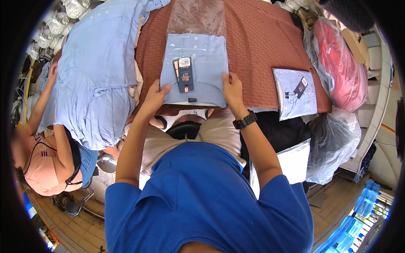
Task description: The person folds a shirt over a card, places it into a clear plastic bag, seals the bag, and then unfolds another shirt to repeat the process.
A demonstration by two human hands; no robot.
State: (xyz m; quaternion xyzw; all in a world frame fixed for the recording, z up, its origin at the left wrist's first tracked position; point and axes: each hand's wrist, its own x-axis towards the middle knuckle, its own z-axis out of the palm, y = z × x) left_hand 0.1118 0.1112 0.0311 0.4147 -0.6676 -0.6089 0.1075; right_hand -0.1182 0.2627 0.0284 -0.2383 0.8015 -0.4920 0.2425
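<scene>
A person in a blue top (202, 202) is holding a folded light-blue shirt (211, 71) in a clear plastic sleeve (196, 19) at the near edge of a bench (261, 50) draped in textured brown cloth. The left hand (155, 95) is pinching the package's lower left side between thumb and fingers; the right hand (233, 89) — a dark watch (244, 121) circling the wrist — is pinching the side opposite. A dark hang tag (185, 80) is lying on the shirt's front, between the two hands. To the right, a second packaged shirt (298, 100) is resting at the bench's edge, well apart from the first, its own dark tag (301, 87) showing. Beyond it, red goods (335, 63) are bulging inside clear plastic. At left, a pile of light-blue garments (99, 59) is spreading over the bench — and a co-worker in a peach top (48, 168) is sitting beside it, one hand (53, 69) touching the pile's far side.
</scene>
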